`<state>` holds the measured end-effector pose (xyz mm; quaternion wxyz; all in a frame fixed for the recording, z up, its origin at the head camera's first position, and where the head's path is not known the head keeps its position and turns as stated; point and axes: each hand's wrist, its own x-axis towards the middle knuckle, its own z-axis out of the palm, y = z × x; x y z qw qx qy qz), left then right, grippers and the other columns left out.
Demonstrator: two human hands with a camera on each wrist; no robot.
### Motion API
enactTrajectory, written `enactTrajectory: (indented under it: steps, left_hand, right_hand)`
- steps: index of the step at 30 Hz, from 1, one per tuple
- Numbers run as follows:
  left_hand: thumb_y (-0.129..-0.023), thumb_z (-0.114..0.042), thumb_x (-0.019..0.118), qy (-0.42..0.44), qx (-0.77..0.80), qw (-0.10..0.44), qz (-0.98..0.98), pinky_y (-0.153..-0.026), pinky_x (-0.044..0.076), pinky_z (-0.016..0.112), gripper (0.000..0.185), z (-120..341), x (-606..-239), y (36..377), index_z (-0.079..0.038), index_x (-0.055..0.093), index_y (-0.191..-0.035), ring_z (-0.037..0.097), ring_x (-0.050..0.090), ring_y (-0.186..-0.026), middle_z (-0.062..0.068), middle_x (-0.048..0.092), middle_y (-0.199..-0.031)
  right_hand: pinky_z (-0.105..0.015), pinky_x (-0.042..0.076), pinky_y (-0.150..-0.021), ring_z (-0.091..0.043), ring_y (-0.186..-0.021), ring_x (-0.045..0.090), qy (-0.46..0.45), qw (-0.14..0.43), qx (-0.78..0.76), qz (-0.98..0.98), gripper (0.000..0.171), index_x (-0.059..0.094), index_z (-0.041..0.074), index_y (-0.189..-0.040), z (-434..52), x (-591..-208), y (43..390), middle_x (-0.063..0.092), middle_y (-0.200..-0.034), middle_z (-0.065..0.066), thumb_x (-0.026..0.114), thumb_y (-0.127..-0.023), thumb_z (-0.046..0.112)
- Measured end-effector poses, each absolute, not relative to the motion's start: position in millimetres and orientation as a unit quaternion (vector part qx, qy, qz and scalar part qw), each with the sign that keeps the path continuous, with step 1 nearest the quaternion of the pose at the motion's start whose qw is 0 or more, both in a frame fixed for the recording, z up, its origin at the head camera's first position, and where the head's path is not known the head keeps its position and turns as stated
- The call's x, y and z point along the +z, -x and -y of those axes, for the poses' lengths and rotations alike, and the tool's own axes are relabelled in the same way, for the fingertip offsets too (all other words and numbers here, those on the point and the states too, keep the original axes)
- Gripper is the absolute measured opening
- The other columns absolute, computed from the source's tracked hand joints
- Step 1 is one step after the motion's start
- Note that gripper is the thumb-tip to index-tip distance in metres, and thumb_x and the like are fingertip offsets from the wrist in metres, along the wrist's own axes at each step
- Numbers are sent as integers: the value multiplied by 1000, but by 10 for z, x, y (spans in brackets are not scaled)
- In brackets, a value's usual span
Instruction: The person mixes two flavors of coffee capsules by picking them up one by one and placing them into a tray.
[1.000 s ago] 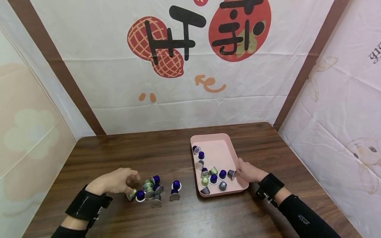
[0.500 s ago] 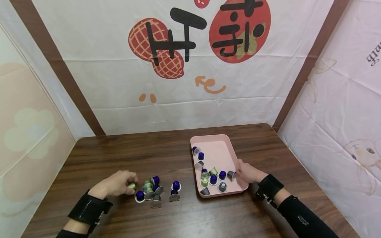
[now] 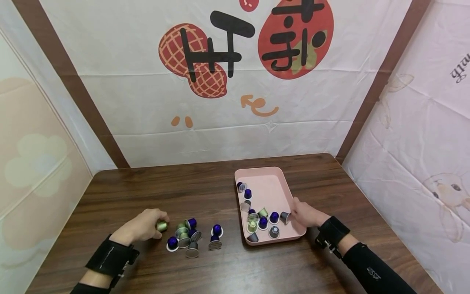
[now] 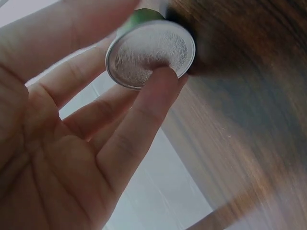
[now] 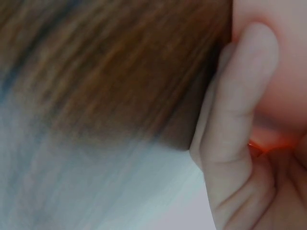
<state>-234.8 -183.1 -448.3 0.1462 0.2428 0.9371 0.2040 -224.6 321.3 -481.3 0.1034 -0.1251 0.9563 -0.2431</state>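
In the head view my left hand [image 3: 143, 226] pinches a green coffee capsule [image 3: 161, 226], just left of a loose cluster of capsules. The left wrist view shows the capsule's silver foil lid [image 4: 148, 55], with a fingertip pressed on it and the thumb across the top. The cluster holds blue capsules [image 3: 172, 243], green capsules [image 3: 184, 240] and a grey capsule [image 3: 192, 250]. Beside it, two more blue capsules [image 3: 217, 230] stand close together. My right hand [image 3: 304, 212] grips the right rim of a pink tray [image 3: 269, 183], fingers bent around its edge.
Inside the tray several blue, green and grey capsules [image 3: 274, 232] lie along its left side and near end. The wooden table [image 3: 147, 188] ends at a printed cloth [image 3: 235, 143] behind, with more cloth at both sides.
My left hand has drawn the green capsule up and away from the neighbouring blue one, slightly farther back on the table. My right hand has stayed at the tray's rim.
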Motion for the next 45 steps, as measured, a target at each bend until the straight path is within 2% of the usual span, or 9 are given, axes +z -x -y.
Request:
enactTrajectory:
  steps: [3, 10, 16, 23, 29, 39, 45]
  left_hand:
    - [-69, 6, 78, -248, 200, 144, -937, -73, 48, 42, 33, 1829, -4501, 2346, -5, 66, -98, 23, 57, -90, 6, 63, -98]
    - [-74, 1, 76, -253, 204, 141, -935, -66, 44, 35, 26, 1823, -4538, 2370, -8, 66, -97, 15, 51, -77, -1, 60, -88]
    - [-77, 4, 70, -245, 215, 136, -936, -59, 38, 29, 22, 1787, -4495, 2378, -8, 66, -96, 15, 46, -68, -1, 55, -82]
    - [-79, 3, 68, -231, 209, 124, -942, -56, 37, 29, 18, 1717, -4415, 2396, -9, 62, -91, 16, 46, -66, 0, 51, -80]
    - [-78, 2, 67, -252, 198, 92, -943, -53, 36, 29, 17, 1638, -4309, 2464, -7, 59, -90, 15, 44, -63, 1, 49, -76]
    - [-81, 1, 64, -294, 184, 69, -935, -54, 34, 27, 16, 1242, -4049, 2567, -11, 59, -90, 13, 42, -60, -1, 49, -75]
    - [-84, -1, 64, -329, 175, 79, -924, -54, 34, 27, 14, 889, -3956, 2665, -13, 57, -89, 11, 42, -59, -1, 49, -75]
  right_hand:
    - [-32, 41, -60, -18, -65, 49, 124, 105, -242, -956, 14, 38, -5, -104, -3216, -4828, 2248, 42, -69, -4, 47, -96, 3]
    - [-30, 40, -58, -17, -63, 49, 117, 111, -246, -956, 16, 38, -5, -105, -3221, -4865, 2270, 41, -69, -3, 47, -96, 4]
    - [-29, 38, -54, -17, -60, 48, 110, 120, -254, -954, 15, 37, -4, -104, -3219, -4880, 2267, 37, -68, -1, 47, -96, 3]
    - [-32, 42, -63, -18, -69, 50, 123, 109, -236, -958, 13, 39, -4, -103, -3221, -4898, 2260, 44, -73, -5, 47, -95, 3]
    - [-32, 41, -61, -18, -66, 50, 125, 108, -242, -956, 14, 38, -4, -103, -3224, -4883, 2250, 43, -70, -4, 47, -95, 3]
    - [-32, 42, -59, -18, -65, 51, 114, 113, -253, -954, 18, 37, -7, -108, -3211, -4818, 2251, 45, -71, -7, 47, -95, 2]
    - [-31, 42, -60, -18, -67, 52, 107, 119, -251, -955, 20, 37, -6, -110, -3213, -4849, 2281, 47, -73, -7, 47, -96, 5]
